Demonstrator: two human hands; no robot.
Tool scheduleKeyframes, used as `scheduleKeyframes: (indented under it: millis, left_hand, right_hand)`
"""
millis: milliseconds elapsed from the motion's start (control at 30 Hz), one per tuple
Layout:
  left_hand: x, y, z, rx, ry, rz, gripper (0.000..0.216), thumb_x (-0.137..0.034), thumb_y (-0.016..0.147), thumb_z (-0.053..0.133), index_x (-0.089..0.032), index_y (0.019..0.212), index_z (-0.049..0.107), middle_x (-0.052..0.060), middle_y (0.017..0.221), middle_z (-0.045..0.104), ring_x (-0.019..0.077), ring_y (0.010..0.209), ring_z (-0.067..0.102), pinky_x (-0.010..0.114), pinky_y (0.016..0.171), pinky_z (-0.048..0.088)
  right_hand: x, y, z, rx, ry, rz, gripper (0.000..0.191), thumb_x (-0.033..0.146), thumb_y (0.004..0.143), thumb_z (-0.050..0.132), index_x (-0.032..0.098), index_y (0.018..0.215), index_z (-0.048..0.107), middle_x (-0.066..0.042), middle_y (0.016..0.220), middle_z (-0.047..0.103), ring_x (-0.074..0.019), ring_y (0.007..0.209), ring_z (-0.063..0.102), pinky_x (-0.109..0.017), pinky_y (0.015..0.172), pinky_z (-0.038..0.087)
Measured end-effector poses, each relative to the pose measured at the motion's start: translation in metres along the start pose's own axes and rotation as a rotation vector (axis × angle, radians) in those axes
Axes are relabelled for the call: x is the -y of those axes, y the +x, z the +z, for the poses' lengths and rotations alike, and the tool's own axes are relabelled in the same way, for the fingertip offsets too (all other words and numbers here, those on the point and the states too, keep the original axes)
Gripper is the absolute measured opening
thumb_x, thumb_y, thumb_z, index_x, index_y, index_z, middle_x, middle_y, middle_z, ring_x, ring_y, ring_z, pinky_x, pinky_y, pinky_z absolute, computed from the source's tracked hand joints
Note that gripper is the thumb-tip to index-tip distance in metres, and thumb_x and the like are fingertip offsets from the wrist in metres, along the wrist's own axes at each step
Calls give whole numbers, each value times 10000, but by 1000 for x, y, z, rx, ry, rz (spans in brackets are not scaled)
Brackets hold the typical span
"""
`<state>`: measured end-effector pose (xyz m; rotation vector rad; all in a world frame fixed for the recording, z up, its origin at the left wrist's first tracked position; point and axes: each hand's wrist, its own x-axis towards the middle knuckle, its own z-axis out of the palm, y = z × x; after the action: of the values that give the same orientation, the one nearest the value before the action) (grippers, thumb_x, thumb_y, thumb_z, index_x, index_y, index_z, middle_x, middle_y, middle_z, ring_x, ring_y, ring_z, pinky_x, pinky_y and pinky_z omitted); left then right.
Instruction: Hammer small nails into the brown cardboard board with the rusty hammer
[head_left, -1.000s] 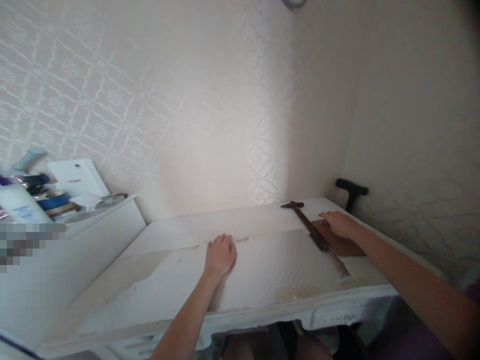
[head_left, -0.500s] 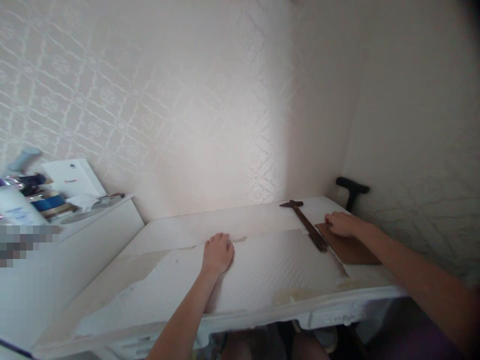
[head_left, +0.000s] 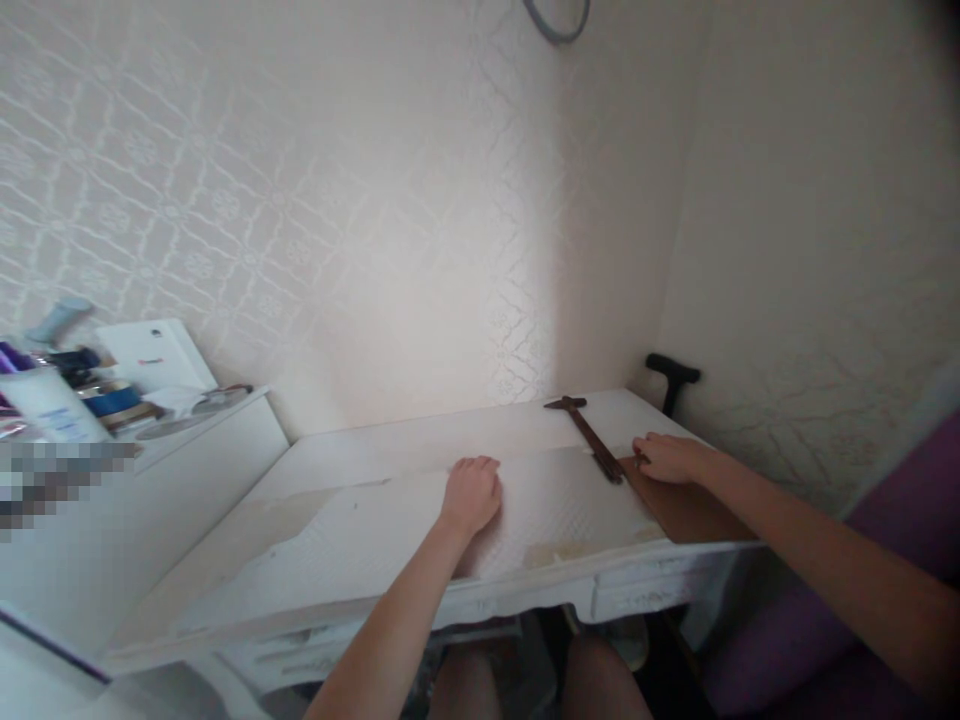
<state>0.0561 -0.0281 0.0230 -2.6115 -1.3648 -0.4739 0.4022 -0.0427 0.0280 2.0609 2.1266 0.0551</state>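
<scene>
My left hand (head_left: 472,492) rests palm down on the worn white table (head_left: 322,550), fingers together and lying on its surface with nothing seen in them. At the right end of the table lies a flat brown board (head_left: 697,508). The fingers of my right hand (head_left: 670,459) are closed at its far left corner; a small shiny spot by the fingertips is too small to name. A rusty hammer (head_left: 589,432) lies just left of the board, head toward the wall and handle toward me.
A white cabinet (head_left: 217,480) on the left bears a white box (head_left: 157,355), a white tube (head_left: 56,405) and rolls of tape (head_left: 112,402). A black T-shaped handle (head_left: 673,372) stands behind the table's right corner. Patterned wallpaper (head_left: 405,250) rises behind.
My right hand has drawn the brown board toward me, so its near edge lies at the table's front edge. My left hand has shifted right along the table. The view has turned slightly.
</scene>
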Motion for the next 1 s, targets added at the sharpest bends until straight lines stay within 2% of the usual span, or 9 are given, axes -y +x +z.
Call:
scheduleKeyframes:
  millis: [200,300,367,467,600,733,833,1000]
  left_hand:
    - [-104,7,11,-32,-171,463,330,-294,845,430,-154,1114,561,89,1075,630,202,969,575,355,909,406]
    - [-144,9,17,-26,-155,597,464,-463,824,463,-143,1153,524,109,1131,598,223,1001,564,386,898,411]
    - [-159,11,20,-2,-103,647,549,-517,793,495,-131,1183,496,119,1157,578,231,1027,552,400,899,407]
    - [-168,12,22,16,-36,668,477,-482,814,485,-159,1165,507,100,1103,593,222,1001,565,394,864,422]
    - [-167,11,23,-34,-2,667,295,-308,886,386,-211,1122,534,63,1058,607,171,881,608,330,765,466]
    - [-164,8,26,-99,8,678,342,-185,899,325,-142,1201,480,91,1144,589,136,796,627,268,680,498]
    - [-160,6,27,-162,23,701,362,-150,899,315,-76,1220,465,132,1252,535,146,929,617,252,786,496]
    - [-144,7,25,-237,47,695,379,-136,911,290,-57,1249,442,137,1327,482,151,1112,543,249,985,395]
  right_hand:
    - [6,-12,-1,0,0,9,351,272,799,416,129,1078,573,-185,1093,594,-299,965,596,-398,754,443]
    - [9,-17,-1,-4,0,-1,367,245,791,421,115,1105,558,-191,1099,595,-295,984,591,-397,786,437]
    - [11,-20,0,-7,0,-7,383,238,793,415,101,1124,548,-200,1108,592,-297,999,585,-396,800,434]
    - [12,-24,0,-11,4,-13,399,232,794,408,104,1150,537,-196,1124,588,-290,1018,577,-385,817,428]
    - [11,-27,0,-2,23,1,397,273,790,421,125,1131,559,-180,1104,602,-290,1006,582,-381,809,431]
    - [9,-28,-1,3,50,34,401,301,792,404,115,1094,591,-197,1070,613,-312,976,593,-403,783,438]
    - [8,-30,-7,-5,70,60,411,316,803,382,125,1101,591,-194,1076,612,-312,952,604,-408,765,442]
    - [11,-30,-23,-45,104,69,424,351,819,374,138,1125,576,-181,1083,610,-296,954,603,-404,794,434]
